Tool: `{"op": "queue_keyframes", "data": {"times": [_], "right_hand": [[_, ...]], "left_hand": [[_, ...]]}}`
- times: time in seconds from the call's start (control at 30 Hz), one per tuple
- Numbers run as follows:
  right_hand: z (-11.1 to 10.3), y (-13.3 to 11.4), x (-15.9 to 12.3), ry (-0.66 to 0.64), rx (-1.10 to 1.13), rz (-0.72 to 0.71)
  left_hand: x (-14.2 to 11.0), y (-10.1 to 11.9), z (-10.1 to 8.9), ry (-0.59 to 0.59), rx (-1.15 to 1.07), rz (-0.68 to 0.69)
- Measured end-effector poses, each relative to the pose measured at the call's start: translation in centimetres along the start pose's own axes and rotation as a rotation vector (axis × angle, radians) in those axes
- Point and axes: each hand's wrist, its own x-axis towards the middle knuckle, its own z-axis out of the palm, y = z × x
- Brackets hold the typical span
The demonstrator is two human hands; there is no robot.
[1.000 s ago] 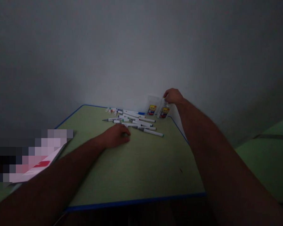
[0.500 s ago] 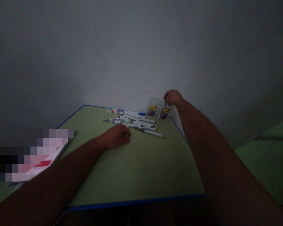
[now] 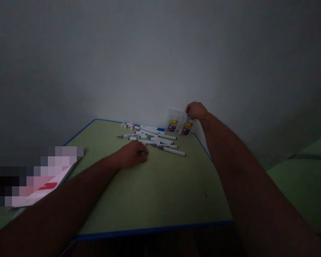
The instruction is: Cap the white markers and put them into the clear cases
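Note:
Several white markers (image 3: 174, 151) with coloured ends lie in a loose pile toward the back of the table. My left hand (image 3: 132, 154) rests on the table just in front of the pile, fingers loosely bent with a gap to the thumb, holding nothing. Two clear plastic cases with yellow labels stand by the wall: the left case (image 3: 173, 121) is upright, while the right case (image 3: 186, 126) leans. My right hand (image 3: 197, 110) is closed at the top of the right case; its fingertips are partly hidden. Something white and slim shows along that case's left side.
Small white caps (image 3: 127, 126) sit at the left end of the pile. A pale sheet with a red patch (image 3: 48, 186), partly pixelated, lies on the left side of the green table (image 3: 155, 200), which has a blue edge. The wall (image 3: 149, 71) rises right behind.

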Motion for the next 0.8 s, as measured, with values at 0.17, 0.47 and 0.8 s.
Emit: {"op": "queue_keyframes", "data": {"times": [0.17,0.47,0.8], "right_hand": [[0.3,0.1,0.0,0.034,-0.002,0.003],[0.1,0.0,0.1,0.008,0.039,0.024],[-1.1,-0.1,-0.7,-0.002,0.082,0.05]], "left_hand": [[0.0,0.2,-0.1,-0.002,-0.002,0.008],[0.1,0.2,-0.1,-0.003,0.005,0.009],[0.0,0.2,-0.1,-0.011,0.018,0.0]]}}
